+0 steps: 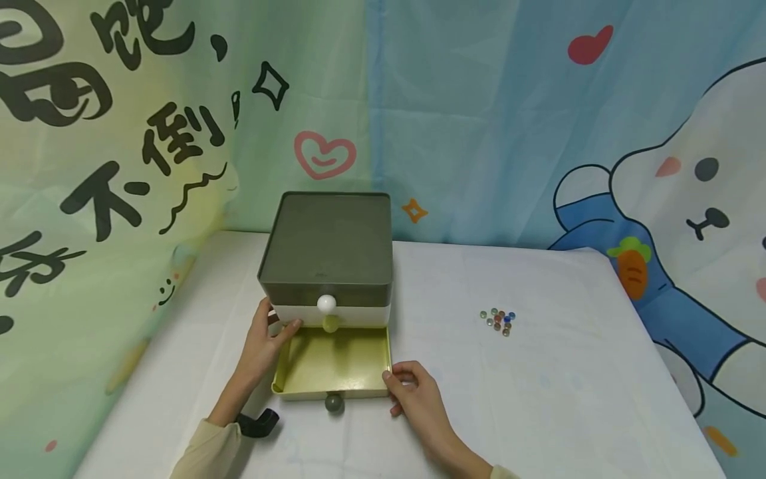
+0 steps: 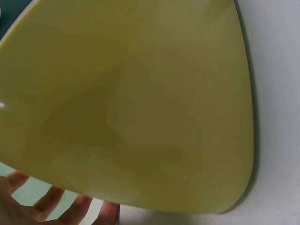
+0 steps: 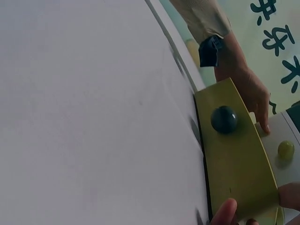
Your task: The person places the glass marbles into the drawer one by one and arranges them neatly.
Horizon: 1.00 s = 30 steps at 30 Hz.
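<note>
At six o'clock from the box (image 1: 328,243), the right hand (image 1: 423,402) pinched the drawer (image 1: 338,362), left hand (image 1: 262,352) braced, fingers splayed; sliding seemed in hand, next needing level guidance.

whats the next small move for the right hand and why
The right hand should probably release the open yellow-green rectangular drawer and reach for the small round multicoloured beads: the drawer's visible inside is bare, and the beads lie loose on the white tabletop.
</note>
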Motion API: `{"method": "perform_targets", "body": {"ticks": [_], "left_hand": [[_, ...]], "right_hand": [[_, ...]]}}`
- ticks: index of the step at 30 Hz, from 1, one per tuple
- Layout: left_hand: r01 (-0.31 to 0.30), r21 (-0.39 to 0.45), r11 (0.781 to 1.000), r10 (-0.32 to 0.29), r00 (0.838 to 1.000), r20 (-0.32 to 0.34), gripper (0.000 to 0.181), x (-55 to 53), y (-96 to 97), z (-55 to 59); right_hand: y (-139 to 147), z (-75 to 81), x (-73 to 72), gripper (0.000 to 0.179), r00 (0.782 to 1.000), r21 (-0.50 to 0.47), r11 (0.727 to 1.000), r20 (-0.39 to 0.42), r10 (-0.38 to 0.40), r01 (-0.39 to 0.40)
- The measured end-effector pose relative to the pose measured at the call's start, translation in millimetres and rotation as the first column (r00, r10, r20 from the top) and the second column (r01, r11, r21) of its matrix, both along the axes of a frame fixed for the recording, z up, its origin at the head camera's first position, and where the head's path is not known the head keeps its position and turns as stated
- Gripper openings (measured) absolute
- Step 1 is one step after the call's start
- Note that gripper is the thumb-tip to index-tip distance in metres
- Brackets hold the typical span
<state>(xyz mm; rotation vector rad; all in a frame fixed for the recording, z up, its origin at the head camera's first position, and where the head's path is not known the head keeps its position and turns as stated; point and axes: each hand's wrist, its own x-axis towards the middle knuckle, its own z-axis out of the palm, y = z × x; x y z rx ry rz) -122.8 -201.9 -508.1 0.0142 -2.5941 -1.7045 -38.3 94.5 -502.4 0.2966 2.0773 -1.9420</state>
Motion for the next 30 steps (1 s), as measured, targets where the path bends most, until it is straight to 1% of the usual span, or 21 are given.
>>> {"method": "perform_targets", "body": {"ticks": [2,5,11,16,23,30], "left_hand": [[0.004,0.006,1.0,-0.004,1.0,-0.005,0.074,-1.2,0.7,0.5],[0.004,-0.003,1.0,-0.004,1.0,-0.016,0.078,-2.4,1.6,1.0],[-0.012,-0.043,0.999,0.012,1.0,-0.013,0.081,-2.7,4.4,2.8],[-0.014,-0.032,0.999,0.013,1.0,-0.022,0.08,-4.4,7.3,3.3],[-0.008,-0.02,1.0,0.008,1.0,-0.022,0.08,-10.1,9.8,0.0],[-0.002,-0.016,1.0,0.002,1.0,-0.02,0.08,-14.3,9.6,0.3]], "right_hand": [[0.6,0.5,-2.9,0.042,1.0,0.036,0.999,-0.011,-0.002,0.003],[0.4,0.8,-5.5,0.039,1.0,0.05,0.999,-0.019,-0.019,0.02],[-1.8,1.9,-6.1,0.036,0.998,0.032,0.999,-0.056,-0.041,0.042],[-2.7,1.7,-7.4,0.035,0.995,0.008,0.998,-0.081,-0.055,0.056],[-3.5,3.5,-6.8,0.036,0.995,-0.035,0.998,-0.077,-0.063,0.06],[-5.5,5.2,-6.0,0.036,0.995,-0.009,0.998,-0.079,-0.06,0.059]]}}
